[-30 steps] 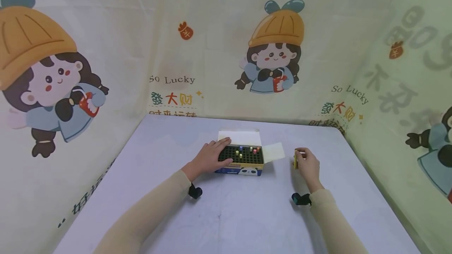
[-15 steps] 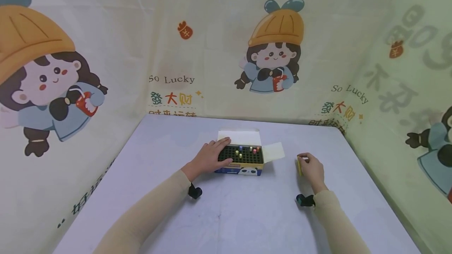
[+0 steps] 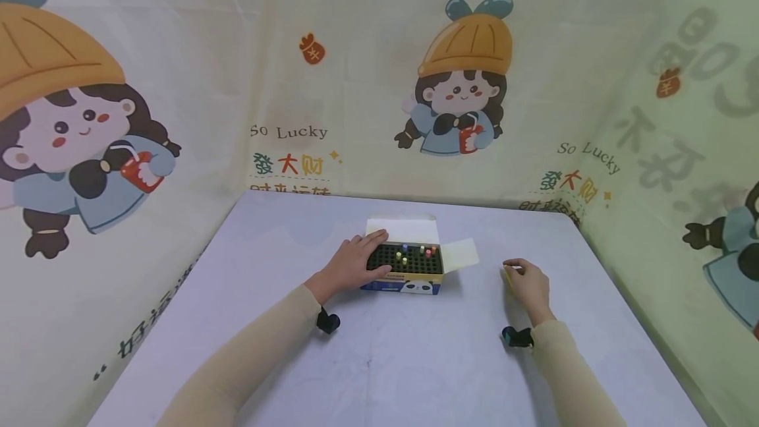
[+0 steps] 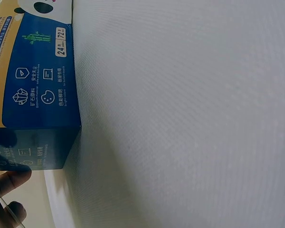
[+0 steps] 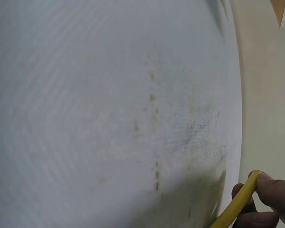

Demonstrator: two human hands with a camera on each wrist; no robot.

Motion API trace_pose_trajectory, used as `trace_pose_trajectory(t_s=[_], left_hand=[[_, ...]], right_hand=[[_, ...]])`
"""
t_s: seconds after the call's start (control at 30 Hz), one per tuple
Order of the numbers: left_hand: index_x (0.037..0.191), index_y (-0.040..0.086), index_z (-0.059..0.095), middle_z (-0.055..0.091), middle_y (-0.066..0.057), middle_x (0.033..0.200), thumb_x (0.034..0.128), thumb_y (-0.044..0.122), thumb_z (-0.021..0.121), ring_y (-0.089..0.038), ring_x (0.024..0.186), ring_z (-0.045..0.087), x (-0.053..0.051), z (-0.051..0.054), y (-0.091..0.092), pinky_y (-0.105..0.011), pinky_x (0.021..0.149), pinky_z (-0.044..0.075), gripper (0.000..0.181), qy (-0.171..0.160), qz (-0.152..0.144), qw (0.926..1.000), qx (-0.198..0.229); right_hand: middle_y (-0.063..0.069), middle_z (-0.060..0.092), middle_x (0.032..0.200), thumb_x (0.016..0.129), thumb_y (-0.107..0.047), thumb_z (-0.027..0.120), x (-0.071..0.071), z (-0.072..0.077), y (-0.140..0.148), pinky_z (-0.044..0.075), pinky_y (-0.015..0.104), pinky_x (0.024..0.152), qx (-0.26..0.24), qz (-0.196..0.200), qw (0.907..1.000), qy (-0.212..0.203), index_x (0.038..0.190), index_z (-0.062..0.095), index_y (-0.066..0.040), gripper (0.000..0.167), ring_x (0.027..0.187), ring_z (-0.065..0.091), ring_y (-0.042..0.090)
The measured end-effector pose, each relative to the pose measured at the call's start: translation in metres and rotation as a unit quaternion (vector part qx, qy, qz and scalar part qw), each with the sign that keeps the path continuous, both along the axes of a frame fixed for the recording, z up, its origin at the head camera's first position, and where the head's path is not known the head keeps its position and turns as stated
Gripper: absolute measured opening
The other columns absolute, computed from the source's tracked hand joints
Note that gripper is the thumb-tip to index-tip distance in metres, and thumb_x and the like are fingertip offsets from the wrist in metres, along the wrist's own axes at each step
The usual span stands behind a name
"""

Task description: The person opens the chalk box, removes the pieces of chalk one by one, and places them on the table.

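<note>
A blue and yellow chalk box point(image 3: 393, 286) with a panda on its front stands in the middle of the table. Several coloured chalk ends poke up from its black holder with holes point(image 3: 420, 265). My left hand point(image 3: 348, 265) rests over the box's left end, thumb along the front edge and fingers spread toward the back. In the left wrist view a fingertip point(image 4: 20, 176) touches the box's end face. Off to the box's right, my right hand point(image 3: 530, 286) pinches a yellow chalk stick point(image 5: 237, 205) between thumb and fingers. Part of that stick is hidden by the hand.
The box's white lid point(image 3: 402, 230) stands raised at the back, and a white side flap point(image 3: 460, 255) sticks out right. Faint yellowish and dark marks point(image 5: 154, 116) show on the white table point(image 3: 367, 374). Patterned cloth walls point(image 3: 356, 97) close off the back and sides.
My right hand, with the yellow chalk, has shifted right and slightly toward me, away from the box. The left hand and the box keep their place.
</note>
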State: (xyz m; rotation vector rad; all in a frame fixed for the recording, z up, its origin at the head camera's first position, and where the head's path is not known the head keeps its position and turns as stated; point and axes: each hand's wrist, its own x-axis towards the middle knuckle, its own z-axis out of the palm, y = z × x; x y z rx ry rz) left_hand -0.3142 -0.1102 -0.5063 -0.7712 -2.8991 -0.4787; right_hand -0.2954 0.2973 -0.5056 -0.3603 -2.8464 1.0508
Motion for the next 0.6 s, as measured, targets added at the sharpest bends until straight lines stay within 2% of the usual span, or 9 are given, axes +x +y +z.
trace_pose_trajectory(t_s=[0.17, 0.33, 0.6], left_hand=[[0.166, 0.023, 0.027, 0.027, 0.004, 0.171, 0.099, 0.069, 0.05, -0.036, 0.144, 0.045, 0.001, 0.001, 0.0, -0.06, 0.113, 0.037, 0.085, -0.007, 0.001, 1.0, 0.002], [0.166, 0.024, 0.027, 0.026, 0.005, 0.171, 0.099, 0.069, 0.05, -0.035, 0.144, 0.045, -0.001, 0.001, 0.0, -0.06, 0.113, 0.038, 0.084, -0.003, 0.001, 1.0, 0.003], [0.166, 0.024, 0.026, 0.025, 0.006, 0.172, 0.099, 0.07, 0.049, -0.035, 0.145, 0.044, -0.001, 0.002, -0.001, -0.06, 0.114, 0.036, 0.084, -0.015, -0.001, 0.9999, 0.006]], right_hand=[[0.031, 0.068, 0.125, 0.105, -0.02, 0.055, 0.002, -0.001, 0.005, 0.049, 0.045, 0.082, 0.014, 0.003, 0.9998, 0.014, 0.127, 0.07, -0.002, 0.032, 0.111, 0.064, 0.045], [0.03, 0.065, 0.131, 0.105, -0.023, 0.054, 0.002, -0.001, 0.009, 0.049, 0.05, 0.087, 0.013, -0.009, 0.9999, -0.002, 0.127, 0.07, -0.004, 0.033, 0.117, 0.061, 0.047], [0.029, 0.067, 0.126, 0.105, -0.022, 0.054, 0.004, -0.003, 0.011, 0.047, 0.041, 0.079, 0.006, 0.002, 0.9999, -0.012, 0.126, 0.069, 0.0, 0.034, 0.108, 0.062, 0.043]])
